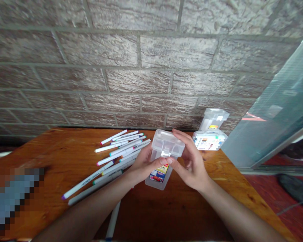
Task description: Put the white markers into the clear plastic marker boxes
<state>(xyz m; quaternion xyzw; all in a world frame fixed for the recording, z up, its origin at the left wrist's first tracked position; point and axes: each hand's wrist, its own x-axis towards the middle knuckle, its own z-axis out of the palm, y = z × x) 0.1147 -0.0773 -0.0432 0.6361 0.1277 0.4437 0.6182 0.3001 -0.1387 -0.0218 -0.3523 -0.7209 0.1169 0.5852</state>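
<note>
Between my two hands is a clear plastic marker case [155, 184] with a coloured label on its front and a hinged lid [168, 139] on top. My left hand [143, 164] grips the case from the left, thumb at the front by the latch. From the right, my right hand [193, 164] wraps round it, its thumb also near the latch and its fingers behind the lid. No markers show inside the case. Beside my left hand, several white markers [121, 152] with coloured ends lie loose on the wooden table [187, 208], some partly hidden by my left forearm.
At the table's back right stands another clear case [210, 118], behind a case filled with markers [209, 140]. A stone-block wall [154, 80] rises along the back edge. A blurred-out object [15, 198] lies at the left. Right of the table is a glass panel [275, 101].
</note>
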